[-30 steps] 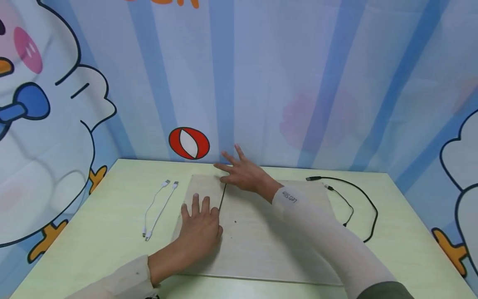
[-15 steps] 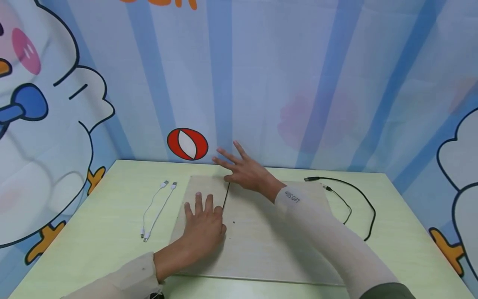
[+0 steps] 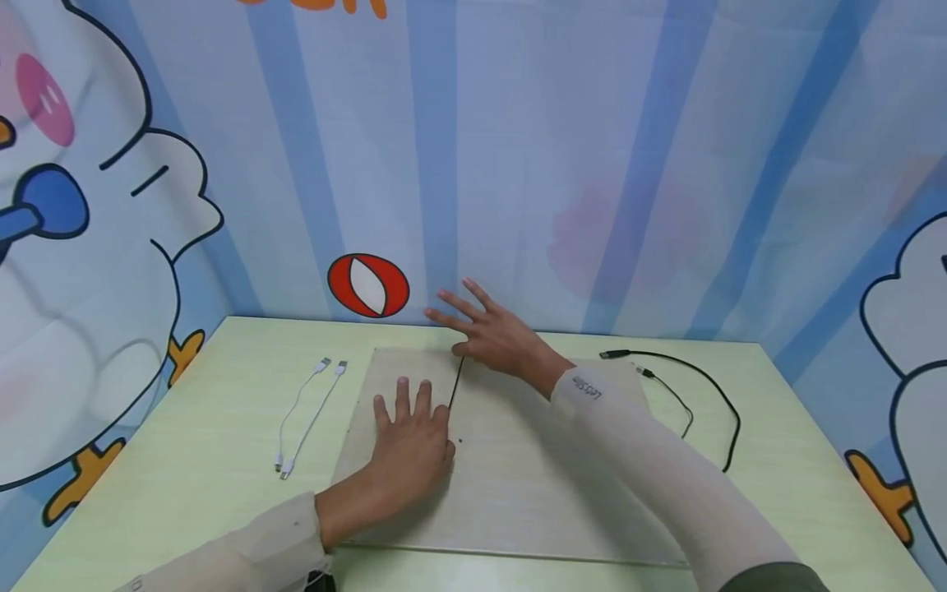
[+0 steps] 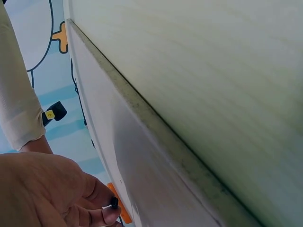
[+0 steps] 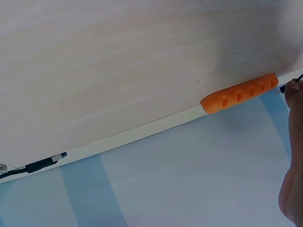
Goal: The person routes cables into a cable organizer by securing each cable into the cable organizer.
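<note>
A short black cable [image 3: 456, 383] runs nearly straight between my two hands, over a pale flat board [image 3: 533, 510]. My left hand [image 3: 412, 452] pinches its near end between thumb and forefinger, other fingers spread. A small black plug [image 4: 115, 203] shows at those fingertips in the left wrist view. Farther away, my right hand [image 3: 503, 341] holds the far end with thumb and forefinger, its other fingers fanned out. In the right wrist view a black plug [image 5: 283, 89] with a metal tip pokes out of the right fingertips.
Two white USB cables [image 3: 309, 419] lie left of the board. To its right are a long black cable [image 3: 718, 382] and a thinner black cable [image 3: 676, 399]. An orange ridged piece [image 5: 239, 93] sits at the board's far edge. A printed curtain [image 3: 510, 164] hangs behind the table.
Both hands have shifted slightly to the right with the black cable stretched between them. Their grips look the same.
</note>
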Motion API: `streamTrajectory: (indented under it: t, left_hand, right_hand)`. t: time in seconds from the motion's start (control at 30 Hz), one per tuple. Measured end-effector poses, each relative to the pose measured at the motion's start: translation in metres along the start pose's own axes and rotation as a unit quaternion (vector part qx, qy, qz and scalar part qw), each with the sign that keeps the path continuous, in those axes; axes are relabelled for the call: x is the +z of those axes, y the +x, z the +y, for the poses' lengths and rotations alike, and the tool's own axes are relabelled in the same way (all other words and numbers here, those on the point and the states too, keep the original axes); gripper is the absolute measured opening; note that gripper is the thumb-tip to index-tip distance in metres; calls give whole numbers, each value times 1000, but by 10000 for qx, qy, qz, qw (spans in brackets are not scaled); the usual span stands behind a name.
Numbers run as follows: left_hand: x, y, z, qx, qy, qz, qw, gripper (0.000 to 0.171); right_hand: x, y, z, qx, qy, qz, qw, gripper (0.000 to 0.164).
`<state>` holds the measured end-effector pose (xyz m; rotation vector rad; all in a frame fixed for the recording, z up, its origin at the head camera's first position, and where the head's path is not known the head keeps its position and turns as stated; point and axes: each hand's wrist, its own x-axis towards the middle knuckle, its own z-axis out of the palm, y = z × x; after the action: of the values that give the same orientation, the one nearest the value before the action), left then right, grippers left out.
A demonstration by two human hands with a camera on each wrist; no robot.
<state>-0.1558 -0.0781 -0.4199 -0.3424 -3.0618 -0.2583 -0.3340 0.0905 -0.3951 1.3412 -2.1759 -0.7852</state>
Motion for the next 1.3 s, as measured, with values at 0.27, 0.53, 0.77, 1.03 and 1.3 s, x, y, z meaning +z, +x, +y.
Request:
streamTrajectory:
  t: [0.27, 0.53, 0.77, 1.03, 1.3]
  left_hand:
    - [2, 3, 3, 96, 28, 119, 9999, 43]
    - [5, 6, 5, 102, -52, 89, 9999, 43]
    - [5, 10, 10, 105, 27, 47, 9999, 42]
    - [6, 16, 18, 160, 103, 6, 9998, 43]
    - [5, 21, 22, 163, 23, -168, 9997, 45]
  right_hand:
    - [3, -4, 3, -22, -136, -34, 9999, 39]
    - [6, -10, 4, -3, -142, 65, 9999, 36]
    - [6, -13, 5, 53, -6, -17, 10000, 34]
    - [7, -17, 9, 120, -55, -198, 9997, 36]
    - [8, -18, 10, 173, 20, -380, 9991, 41]
